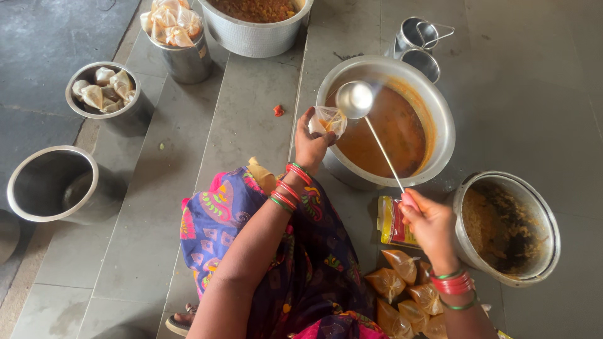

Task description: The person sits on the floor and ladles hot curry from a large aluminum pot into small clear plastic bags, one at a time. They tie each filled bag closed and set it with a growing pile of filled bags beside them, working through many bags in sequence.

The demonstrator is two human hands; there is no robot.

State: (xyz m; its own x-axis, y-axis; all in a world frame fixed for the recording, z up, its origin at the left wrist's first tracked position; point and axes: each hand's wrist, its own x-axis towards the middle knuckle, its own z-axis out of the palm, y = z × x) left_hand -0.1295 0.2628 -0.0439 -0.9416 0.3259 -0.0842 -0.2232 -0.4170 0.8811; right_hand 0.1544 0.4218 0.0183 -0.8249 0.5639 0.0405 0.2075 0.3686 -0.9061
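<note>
Small clear plastic bag (328, 120), held open-mouthed at the near left rim of a wide, shallow steel pot of orange-brown curry (440, 110), sits pinched in the person's left hand (311, 145), the fingers closed on its neck so that the thin film sags below. The right hand (430, 225) is wrapped around the end of a long, thin-handled steel ladle (355, 99), whose round, polished bowl hangs tilted right beside the bag's mouth and over the gravy, seemingly so that any drip falls back into the pot. Red and green bangles ring both wrists.

The pot rests on a grey stone floor (245, 119) laid in broad slabs, just in front of the seated person's patterned purple garment (217, 216). By the right hand, a deep steel vessel (546, 207) holds a coarse, dark brown cooked mixture. Between that vessel and the person's lap lies a heap of filled, knotted bags of orange liquid (402, 285), glossy and plump, with a flat yellow-and-red printed packet (391, 221) beside them.

Along the floor's left edge stand an empty steel pot (28, 188) and a smaller steel bowl of pale filled bags (103, 91); further up, a tall steel canister heaped with similar bags (182, 59). Two small steel cups (418, 37) stand beyond the curry pot.
</note>
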